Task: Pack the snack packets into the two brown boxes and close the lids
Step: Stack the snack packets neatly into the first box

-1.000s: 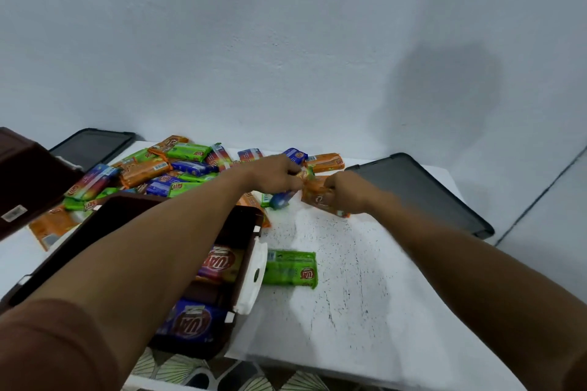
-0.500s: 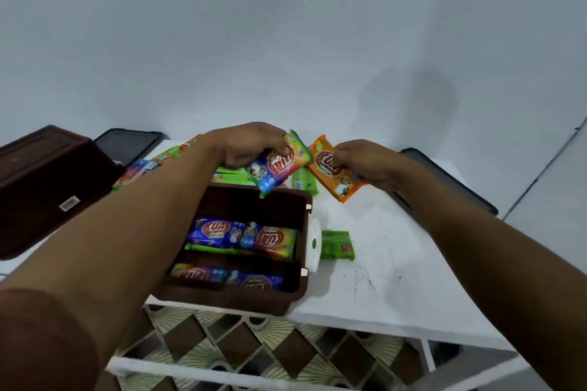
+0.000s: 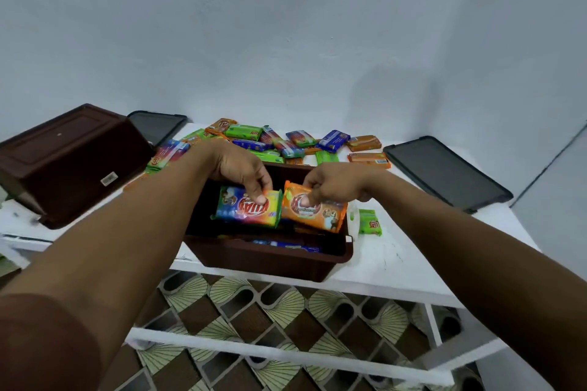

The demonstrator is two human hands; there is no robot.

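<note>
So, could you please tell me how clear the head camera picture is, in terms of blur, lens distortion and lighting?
Head view: wide-angle bending curves the white table edge and stretches both forearms; left hand and right hand are fairly sharp, as is the rainbow packet; the far packet pile is softer; lighting is even, without strong glare.

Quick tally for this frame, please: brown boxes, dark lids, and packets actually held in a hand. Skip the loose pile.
Brown boxes: 2 (open box, left box)
Dark lids: 2 (left lid, right lid)
Held packets: 2 (multicolour packet in left hand, orange packet in right hand)
Total: 6
</note>
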